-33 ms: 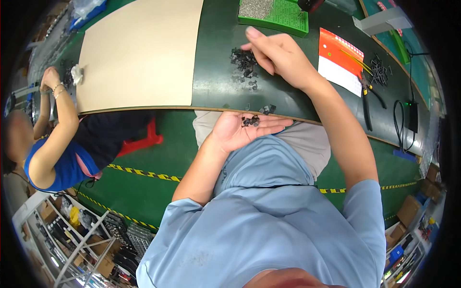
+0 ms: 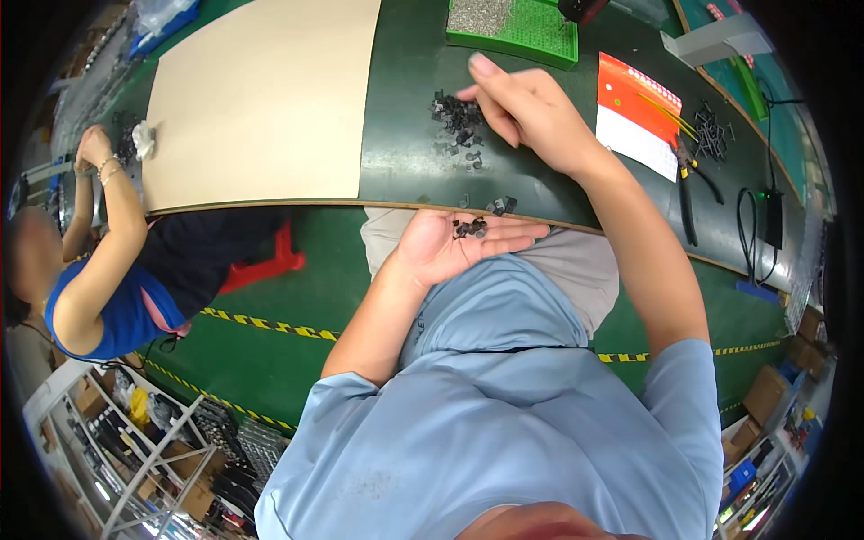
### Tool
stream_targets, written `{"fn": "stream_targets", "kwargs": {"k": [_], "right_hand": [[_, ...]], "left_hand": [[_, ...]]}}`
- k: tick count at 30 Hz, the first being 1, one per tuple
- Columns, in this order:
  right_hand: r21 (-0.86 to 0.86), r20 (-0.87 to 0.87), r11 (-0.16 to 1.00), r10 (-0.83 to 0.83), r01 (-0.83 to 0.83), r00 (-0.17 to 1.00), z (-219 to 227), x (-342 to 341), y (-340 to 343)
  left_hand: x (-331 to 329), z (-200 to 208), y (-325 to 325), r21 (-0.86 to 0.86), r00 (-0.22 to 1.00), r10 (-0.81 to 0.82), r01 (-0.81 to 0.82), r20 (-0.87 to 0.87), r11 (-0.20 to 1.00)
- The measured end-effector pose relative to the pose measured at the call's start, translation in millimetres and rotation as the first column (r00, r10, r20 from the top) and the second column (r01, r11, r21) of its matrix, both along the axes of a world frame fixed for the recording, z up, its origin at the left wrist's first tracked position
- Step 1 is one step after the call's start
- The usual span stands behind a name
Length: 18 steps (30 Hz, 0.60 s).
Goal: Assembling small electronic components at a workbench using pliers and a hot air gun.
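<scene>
My left hand (image 2: pixel 430 254) lies palm up with its fingers stretched out, just under the table's near edge. On that palm rests a small cluster of black parts (image 2: pixel 470 229). Over the dark green tabletop, my right hand (image 2: pixel 531 112) hangs beside a loose pile of small black parts (image 2: pixel 459 112). Its fingers are partly bent and apart, the fingertips slightly blurred, and I see nothing between them. A few more black pieces (image 2: pixel 501 206) lie at the table edge above my left fingers.
A green tray (image 2: pixel 513 47) of small metal pieces stands at the back. Rightward lie an orange-and-white sheet (image 2: pixel 637 117), pliers (image 2: pixel 688 189), black screws (image 2: pixel 711 135) and a cable (image 2: pixel 749 234). A beige board (image 2: pixel 261 108) covers the left; a co-worker (image 2: pixel 108 261) sits beyond.
My right hand has shifted very slightly right and toward me. My left hand and the parts on it look unmoved.
</scene>
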State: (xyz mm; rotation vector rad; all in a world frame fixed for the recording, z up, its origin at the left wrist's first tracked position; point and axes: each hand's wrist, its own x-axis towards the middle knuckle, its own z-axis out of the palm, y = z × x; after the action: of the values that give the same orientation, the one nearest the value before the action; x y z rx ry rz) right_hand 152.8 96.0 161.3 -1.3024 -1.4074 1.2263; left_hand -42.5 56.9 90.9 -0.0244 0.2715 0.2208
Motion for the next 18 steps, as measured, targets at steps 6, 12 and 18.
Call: {"fn": "stream_targets", "kwargs": {"k": [6,12,18], "right_hand": [[-0.085,-0.114,0.995,-0.062,0.053,0.991,9,3,-47],[-0.206,-0.177,0.973,-0.144,0.106,0.974,-2,-16,-98],[0.053,-0.173,0.998,0.040,-0.031,0.984,-5,-26,-108]], "left_hand": [[4,-2,-3,-0.105,0.999,0.000,0.005,0.046,0.995],[5,-20,-12,-0.202,0.966,0.181,-0.143,0.185,0.969],[2,-25,-11,-0.126,0.988,0.139,-0.130,0.070,0.984]]}}
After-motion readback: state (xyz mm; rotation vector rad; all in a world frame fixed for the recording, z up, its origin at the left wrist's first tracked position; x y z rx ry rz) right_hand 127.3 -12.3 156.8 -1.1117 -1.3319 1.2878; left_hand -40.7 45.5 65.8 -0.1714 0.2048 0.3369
